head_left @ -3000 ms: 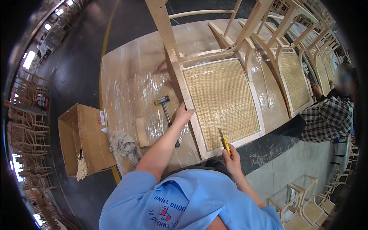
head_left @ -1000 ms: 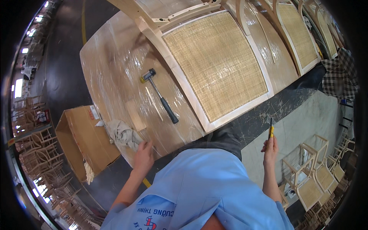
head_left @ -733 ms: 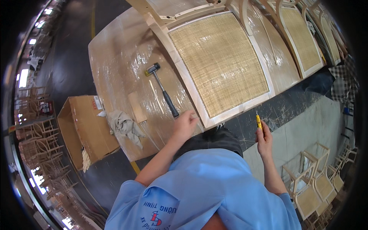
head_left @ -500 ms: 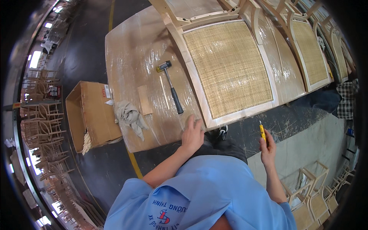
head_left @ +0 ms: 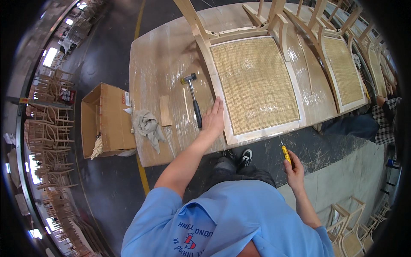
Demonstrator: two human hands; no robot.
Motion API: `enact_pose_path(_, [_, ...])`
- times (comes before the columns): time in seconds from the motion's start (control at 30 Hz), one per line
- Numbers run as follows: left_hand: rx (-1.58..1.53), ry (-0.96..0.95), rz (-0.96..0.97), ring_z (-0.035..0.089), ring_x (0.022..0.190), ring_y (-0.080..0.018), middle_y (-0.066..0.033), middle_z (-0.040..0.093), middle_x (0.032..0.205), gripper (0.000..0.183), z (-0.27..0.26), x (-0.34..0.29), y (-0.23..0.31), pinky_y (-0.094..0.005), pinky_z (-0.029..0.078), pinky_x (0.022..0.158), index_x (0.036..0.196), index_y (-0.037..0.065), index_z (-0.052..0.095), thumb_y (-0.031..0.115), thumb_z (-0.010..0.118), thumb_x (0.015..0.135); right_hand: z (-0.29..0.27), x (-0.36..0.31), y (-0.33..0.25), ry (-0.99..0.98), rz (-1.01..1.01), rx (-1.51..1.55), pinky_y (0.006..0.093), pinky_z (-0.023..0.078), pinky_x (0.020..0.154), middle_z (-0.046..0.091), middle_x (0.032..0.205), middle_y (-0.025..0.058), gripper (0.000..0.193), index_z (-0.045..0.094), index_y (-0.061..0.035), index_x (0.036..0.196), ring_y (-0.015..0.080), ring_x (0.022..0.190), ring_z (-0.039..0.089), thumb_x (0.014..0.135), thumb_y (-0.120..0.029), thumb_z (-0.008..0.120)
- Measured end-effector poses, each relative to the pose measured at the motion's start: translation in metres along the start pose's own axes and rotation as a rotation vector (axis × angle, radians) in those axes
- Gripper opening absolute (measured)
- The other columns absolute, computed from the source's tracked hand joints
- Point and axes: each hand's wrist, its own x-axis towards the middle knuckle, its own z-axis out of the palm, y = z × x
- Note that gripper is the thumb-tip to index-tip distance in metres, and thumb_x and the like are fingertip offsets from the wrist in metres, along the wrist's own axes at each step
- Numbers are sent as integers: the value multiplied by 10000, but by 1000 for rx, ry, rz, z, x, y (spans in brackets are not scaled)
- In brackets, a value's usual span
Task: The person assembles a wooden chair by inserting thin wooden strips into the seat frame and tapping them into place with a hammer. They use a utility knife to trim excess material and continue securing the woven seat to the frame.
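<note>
Lettering (head_left: pixel 200 228) on blue shirt (head_left: pixel 231 210) (with emblem (head_left: pixel 189 241)), label (head_left: pixel 127 99) on cardboard box (head_left: pixel 112 122)

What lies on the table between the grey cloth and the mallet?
In the head view, a wooden block and a thin pale strip lie between the cloth and the mallet.

The left hand (head_left: pixel 212 120) lies against the wooden frame (head_left: pixel 267 132) around a woven panel (head_left: pixel 257 85). The right hand (head_left: pixel 294 171) holds a yellow cutter (head_left: pixel 286 153), apart from the frame. A mallet (head_left: pixel 196 106) lies on the wrapped counter (head_left: pixel 154 64).
</note>
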Motion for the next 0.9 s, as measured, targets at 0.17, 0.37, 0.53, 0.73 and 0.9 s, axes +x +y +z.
enact_pose_path(0.17, [-105, -651, -111, 632, 1109, -399, -161, 593, 1353, 550, -23, -6, 25, -488, 495, 974, 1405, 54, 523, 14, 523, 857, -24, -20, 11, 103, 17, 25, 209, 397, 574, 554, 860, -28, 414, 536, -25, 1403, 37, 672, 472, 1000, -91, 604])
enact_pose_path(0.37, [107, 269, -43, 657, 1070, -328, -135, 628, 1260, 440, 11, 3, 15, -504, 537, 852, 1273, 68, 634, 42, 551, 841, 2, -14, 10, 36, 32, 51, 200, 392, 568, 556, 847, -30, 417, 533, -15, 1405, 35, 661, 472, 1000, -89, 600])
enact_pose_path(0.53, [-124, -314, 60, 667, 1026, -345, -134, 675, 1200, 258, 1, -30, 37, -518, 491, 921, 976, 74, 745, 30, 532, 836, 5, -9, 2, -13, 39, 46, 196, 398, 583, 571, 900, -14, 424, 523, 6, 1406, 36, 676, 472, 1003, -95, 609])
enact_pose_path(0.73, [-463, -32, -264, 685, 858, -377, -156, 711, 952, 95, -21, -113, 14, -467, 543, 747, 901, 60, 699, 93, 624, 853, 28, 14, 0, -115, -90, -15, 231, 487, 764, 631, 1112, 65, 460, 502, 26, 1418, 88, 895, 579, 986, -69, 627])
enact_pose_path(0.9, [-589, -97, -578, 692, 872, -371, -167, 712, 952, 174, -46, -156, -14, -451, 540, 768, 996, 53, 664, 156, 706, 862, 98, 45, -18, -272, -198, -227, 301, 509, 930, 647, 1242, 154, 539, 510, 5, 1420, 167, 1105, 620, 933, -94, 720])
